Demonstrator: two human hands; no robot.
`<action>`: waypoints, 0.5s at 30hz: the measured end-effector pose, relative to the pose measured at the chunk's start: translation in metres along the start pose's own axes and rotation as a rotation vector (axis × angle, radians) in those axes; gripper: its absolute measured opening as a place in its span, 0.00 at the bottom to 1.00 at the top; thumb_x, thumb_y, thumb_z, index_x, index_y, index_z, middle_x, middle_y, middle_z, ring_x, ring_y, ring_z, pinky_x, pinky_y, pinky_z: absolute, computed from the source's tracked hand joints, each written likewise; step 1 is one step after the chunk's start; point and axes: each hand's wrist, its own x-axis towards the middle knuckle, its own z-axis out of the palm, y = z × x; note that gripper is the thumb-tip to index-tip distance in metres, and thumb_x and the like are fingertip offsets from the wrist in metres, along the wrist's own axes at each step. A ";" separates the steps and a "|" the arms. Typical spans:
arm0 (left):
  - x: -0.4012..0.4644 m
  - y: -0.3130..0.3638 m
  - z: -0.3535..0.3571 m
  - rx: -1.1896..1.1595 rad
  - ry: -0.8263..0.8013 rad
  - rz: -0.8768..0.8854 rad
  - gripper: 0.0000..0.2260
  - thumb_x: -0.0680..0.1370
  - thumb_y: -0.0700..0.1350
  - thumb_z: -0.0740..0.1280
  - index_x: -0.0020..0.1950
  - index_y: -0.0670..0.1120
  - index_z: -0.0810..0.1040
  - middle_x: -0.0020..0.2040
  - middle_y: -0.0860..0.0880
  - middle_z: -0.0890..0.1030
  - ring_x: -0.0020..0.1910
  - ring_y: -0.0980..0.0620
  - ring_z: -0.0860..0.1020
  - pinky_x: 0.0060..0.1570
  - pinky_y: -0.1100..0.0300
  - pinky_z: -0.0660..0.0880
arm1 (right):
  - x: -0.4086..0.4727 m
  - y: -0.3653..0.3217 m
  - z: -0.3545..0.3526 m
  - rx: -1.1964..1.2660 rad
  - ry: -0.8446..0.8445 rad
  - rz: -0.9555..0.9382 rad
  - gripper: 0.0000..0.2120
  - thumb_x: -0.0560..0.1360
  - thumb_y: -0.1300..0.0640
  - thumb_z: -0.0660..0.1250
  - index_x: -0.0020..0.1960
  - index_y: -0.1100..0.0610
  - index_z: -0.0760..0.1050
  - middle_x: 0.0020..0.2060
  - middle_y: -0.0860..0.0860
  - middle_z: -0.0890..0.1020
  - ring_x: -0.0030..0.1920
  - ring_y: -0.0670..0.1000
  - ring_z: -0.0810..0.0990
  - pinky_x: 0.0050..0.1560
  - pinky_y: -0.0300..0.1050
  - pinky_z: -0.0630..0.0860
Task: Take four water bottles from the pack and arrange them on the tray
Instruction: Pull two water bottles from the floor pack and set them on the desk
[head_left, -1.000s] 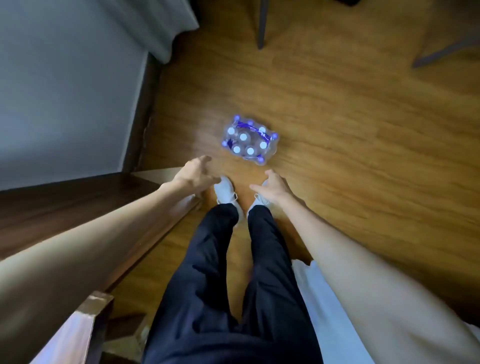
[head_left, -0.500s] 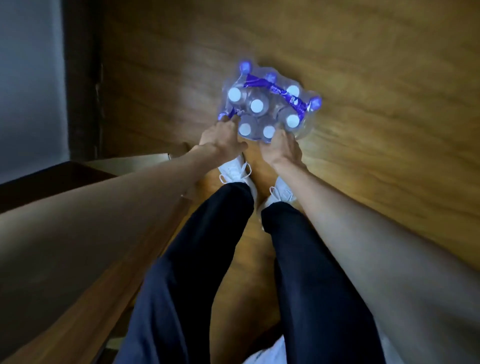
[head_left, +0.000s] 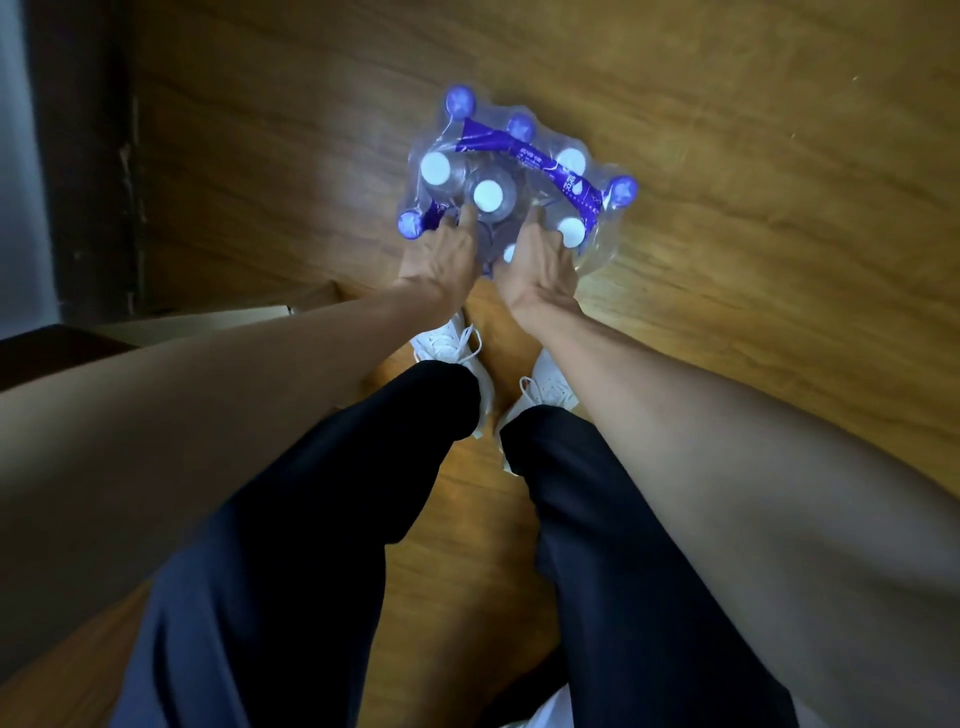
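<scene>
Currently, step: both hands are working at the near edge of the shrink-wrapped pack of water bottles (head_left: 519, 182), most likely to open the film or free a first bottle.
Pack: upper centre of the frame, standing on the wooden floor (head_left: 753, 260), just ahead of the person's white shoes (head_left: 452, 343); a purple carry band (head_left: 524, 156) runs across its top.
Bottles: several white caps (head_left: 488, 193) show through the clear film, all upright and packed tight; none is out yet.
Left hand (head_left: 439, 254): fingers partly curled and pressed into the film beside the central cap; whether it has pinched plastic or only pushes on it, I cannot tell.
Right hand (head_left: 537, 265): palm over the near bottles, fingers dug down among the caps; it looks closed on film or a bottle neck, though the blur makes that uncertain.
Tray: not in the frame.
Progress: judged early, with no bottle removed.
Risk, tearing: film that gives way suddenly could let the hands jerk and tip the near bottles over on the floor.
Risk, lifting: pulling on one neck while the wrap holds would drag the whole pack along.
Risk, spread: a wide tear would leave the remaining bottles loose and free to roll across the smooth boards.
Risk, posture: stooping this low, with feet right beside the pack, a freed bottle could fall on a shoe.
</scene>
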 end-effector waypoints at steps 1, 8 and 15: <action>0.000 0.001 -0.002 -0.013 0.002 0.000 0.24 0.80 0.42 0.64 0.73 0.38 0.60 0.63 0.36 0.76 0.60 0.34 0.78 0.50 0.46 0.73 | 0.000 0.000 -0.002 0.013 -0.004 0.003 0.31 0.74 0.57 0.73 0.72 0.60 0.64 0.56 0.61 0.82 0.58 0.63 0.81 0.52 0.53 0.78; -0.055 0.007 -0.041 -0.226 0.087 -0.037 0.24 0.77 0.45 0.67 0.70 0.38 0.65 0.60 0.36 0.79 0.60 0.34 0.77 0.54 0.47 0.72 | -0.052 0.003 -0.041 0.088 0.064 -0.040 0.26 0.73 0.48 0.72 0.63 0.61 0.70 0.57 0.61 0.80 0.60 0.63 0.79 0.51 0.50 0.75; -0.212 0.017 -0.112 -0.309 0.138 -0.074 0.25 0.77 0.48 0.66 0.71 0.41 0.65 0.54 0.33 0.81 0.54 0.28 0.78 0.49 0.45 0.74 | -0.202 -0.017 -0.124 0.150 0.060 -0.057 0.26 0.69 0.46 0.73 0.57 0.61 0.69 0.47 0.61 0.83 0.50 0.65 0.82 0.40 0.49 0.75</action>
